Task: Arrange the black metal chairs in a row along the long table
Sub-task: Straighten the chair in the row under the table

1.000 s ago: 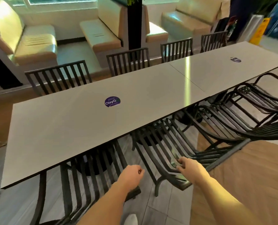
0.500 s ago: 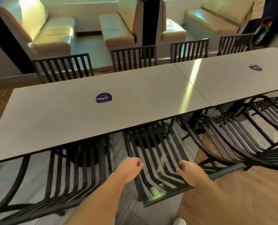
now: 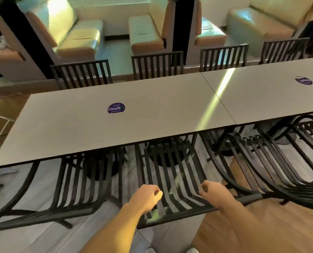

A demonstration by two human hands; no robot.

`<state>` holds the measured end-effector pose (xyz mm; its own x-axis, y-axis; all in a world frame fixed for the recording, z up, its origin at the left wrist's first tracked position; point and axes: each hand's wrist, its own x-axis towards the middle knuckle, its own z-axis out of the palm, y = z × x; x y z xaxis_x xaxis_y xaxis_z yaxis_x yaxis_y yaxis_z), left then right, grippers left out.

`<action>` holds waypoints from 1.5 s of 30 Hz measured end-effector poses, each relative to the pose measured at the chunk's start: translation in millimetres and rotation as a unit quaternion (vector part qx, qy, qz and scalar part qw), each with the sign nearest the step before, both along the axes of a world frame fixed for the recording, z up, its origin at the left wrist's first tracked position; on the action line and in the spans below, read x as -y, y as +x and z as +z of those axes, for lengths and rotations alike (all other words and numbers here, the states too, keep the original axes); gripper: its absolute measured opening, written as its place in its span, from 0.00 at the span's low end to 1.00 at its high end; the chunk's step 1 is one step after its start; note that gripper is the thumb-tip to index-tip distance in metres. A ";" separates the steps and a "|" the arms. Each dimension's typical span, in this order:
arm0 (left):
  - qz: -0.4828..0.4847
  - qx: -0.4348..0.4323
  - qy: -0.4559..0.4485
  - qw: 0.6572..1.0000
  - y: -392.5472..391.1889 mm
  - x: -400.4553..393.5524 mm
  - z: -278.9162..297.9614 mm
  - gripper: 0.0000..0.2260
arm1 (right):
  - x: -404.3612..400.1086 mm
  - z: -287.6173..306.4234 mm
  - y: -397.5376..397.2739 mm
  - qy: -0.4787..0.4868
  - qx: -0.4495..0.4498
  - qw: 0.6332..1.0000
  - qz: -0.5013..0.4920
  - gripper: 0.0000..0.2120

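Note:
A long grey table (image 3: 79,128) runs left to right. Three black metal slatted chairs stand along its near edge. The middle chair (image 3: 172,172) is right below me, its seat under the tabletop. My left hand (image 3: 146,198) is curled on the left edge of its backrest. My right hand (image 3: 214,194) is curled on the right edge, just past the top rail. A left chair (image 3: 75,189) and a right chair (image 3: 261,161) flank it closely. Several matching chairs, such as one (image 3: 157,64), line the far side.
Round black table bases (image 3: 101,167) stand under the tabletop behind the chair seats. A purple sticker (image 3: 116,108) lies on the table. Cream booth sofas (image 3: 79,41) and a dark pillar (image 3: 181,24) stand beyond the far chairs. Grey tile meets wood floor (image 3: 261,225) at my right.
The middle chair has swung from a slant to square with the table, its seat further under. My left hand moved from beside the chair onto its backrest's left edge.

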<state>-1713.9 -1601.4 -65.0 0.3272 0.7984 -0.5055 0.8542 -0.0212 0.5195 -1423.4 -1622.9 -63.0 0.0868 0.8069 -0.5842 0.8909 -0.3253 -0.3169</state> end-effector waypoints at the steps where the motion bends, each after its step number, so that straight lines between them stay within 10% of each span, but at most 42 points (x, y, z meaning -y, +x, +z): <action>1: -0.007 0.000 -0.004 1.000 0.5 0.0 -1.9 0.12 | 2.9 -1.1 -0.7 0.002 -0.001 1.000 -0.009 0.17; 15: 0.015 -0.023 -0.080 0.996 39.9 15.1 -38.6 0.13 | 20.3 -35.9 53.2 -0.032 -0.009 0.999 0.032 0.21; 25: 0.021 -0.113 -0.105 0.988 78.2 61.5 -61.0 0.43 | 10.3 -46.6 122.7 -0.074 0.028 0.966 0.247 0.27; 30: 0.055 -0.130 -0.053 0.989 101.5 68.8 -62.1 0.27 | 16.2 -57.1 133.3 -0.016 0.042 0.957 0.287 0.21; 45: -0.030 -0.243 -0.082 0.966 143.2 55.6 -77.2 0.25 | 9.7 -87.3 182.9 0.027 0.015 0.950 0.310 0.11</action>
